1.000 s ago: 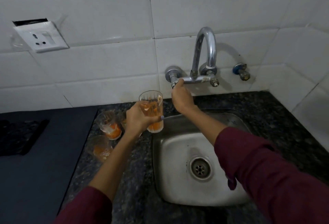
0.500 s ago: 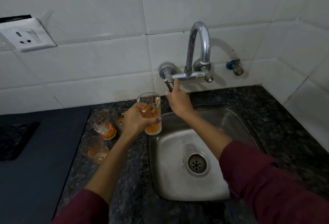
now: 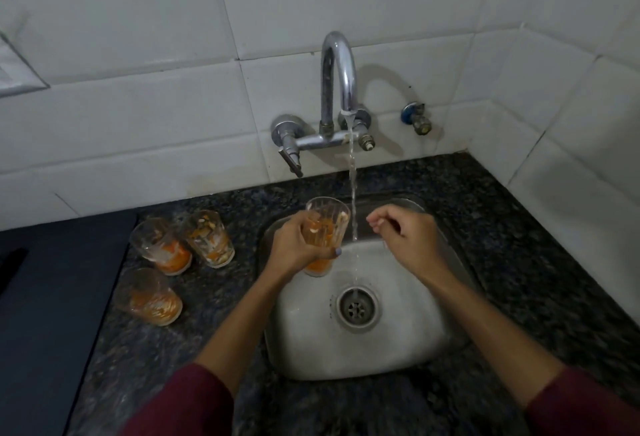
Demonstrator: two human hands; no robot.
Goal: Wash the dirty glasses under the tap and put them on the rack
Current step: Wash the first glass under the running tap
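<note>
Orange-stained glass [image 3: 323,231] gripped by left hand [image 3: 294,245] beside tap [image 3: 337,89] stream, right hand [image 3: 408,241] loosely curled, empty

Water [image 3: 353,193] now running; right hand [image 3: 410,245] off tap [image 3: 337,89].

Two bare forearms in maroon sleeves reach forward; left hand [image 3: 294,245] wrapped closed in a grip, right hand [image 3: 408,238] loosely curled, empty.
</note>
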